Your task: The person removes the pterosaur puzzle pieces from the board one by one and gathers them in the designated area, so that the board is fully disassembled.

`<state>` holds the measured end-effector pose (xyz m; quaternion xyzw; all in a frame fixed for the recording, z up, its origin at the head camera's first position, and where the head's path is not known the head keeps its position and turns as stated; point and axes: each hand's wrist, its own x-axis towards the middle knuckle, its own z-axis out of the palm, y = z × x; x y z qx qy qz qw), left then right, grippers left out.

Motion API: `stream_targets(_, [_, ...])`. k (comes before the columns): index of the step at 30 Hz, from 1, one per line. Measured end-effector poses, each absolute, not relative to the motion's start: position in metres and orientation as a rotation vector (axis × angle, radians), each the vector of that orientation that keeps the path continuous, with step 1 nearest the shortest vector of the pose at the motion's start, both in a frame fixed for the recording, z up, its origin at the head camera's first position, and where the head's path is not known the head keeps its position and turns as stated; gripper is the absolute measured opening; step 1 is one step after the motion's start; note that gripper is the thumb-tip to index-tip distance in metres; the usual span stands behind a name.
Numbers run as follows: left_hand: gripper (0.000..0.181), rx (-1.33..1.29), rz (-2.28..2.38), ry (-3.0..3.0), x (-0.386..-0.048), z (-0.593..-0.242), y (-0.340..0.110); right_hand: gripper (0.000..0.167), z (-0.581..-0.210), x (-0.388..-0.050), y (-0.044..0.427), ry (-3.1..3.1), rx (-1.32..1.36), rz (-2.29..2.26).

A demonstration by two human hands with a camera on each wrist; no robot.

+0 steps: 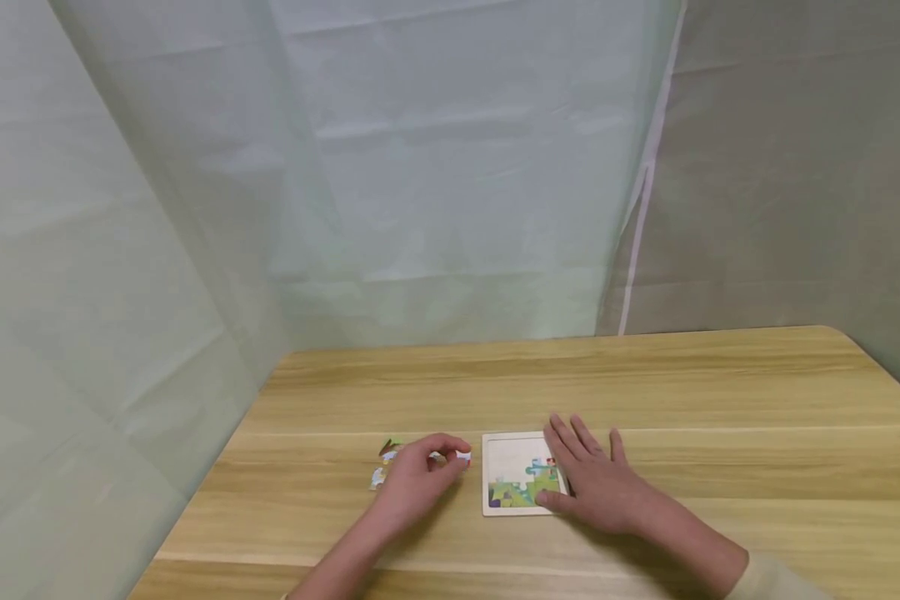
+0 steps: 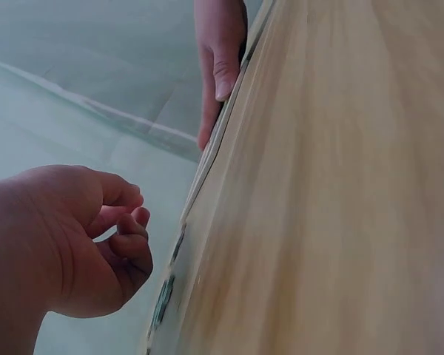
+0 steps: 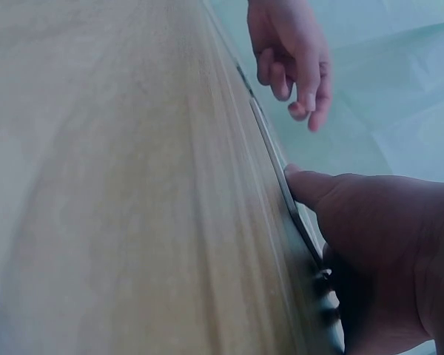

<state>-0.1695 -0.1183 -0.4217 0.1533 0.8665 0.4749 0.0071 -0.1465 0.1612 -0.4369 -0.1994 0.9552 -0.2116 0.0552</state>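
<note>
A square wooden puzzle tray with a pale rim lies on the table, partly filled with green puzzle pieces along its lower and right parts. My right hand rests on the tray's right side, fingers spread and thumb near the lower right corner. Left of the tray, my left hand hovers above loose puzzle pieces, fingers loosely bent. A white and red piece shows by its fingertips; both wrist views show no piece gripped. The left hand hides part of the loose pieces.
The wood-grain table extends on both sides and behind the tray. Pale hanging cloth encloses the back and left, with a greyer panel at the right.
</note>
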Motion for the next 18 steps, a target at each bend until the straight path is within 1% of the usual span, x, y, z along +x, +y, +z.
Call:
stream_targets(10, [0.015,0.615,1.417,2.623,-0.175,-0.424,-0.089,0.098,-0.437,-0.145,0.159,2.952,-0.544,-0.601])
stream_targets(18, [0.016,0.688,1.369,2.510,-0.179,-0.429,-0.064,0.097,-0.439,-0.147,0.159,2.967,-0.552,-0.582])
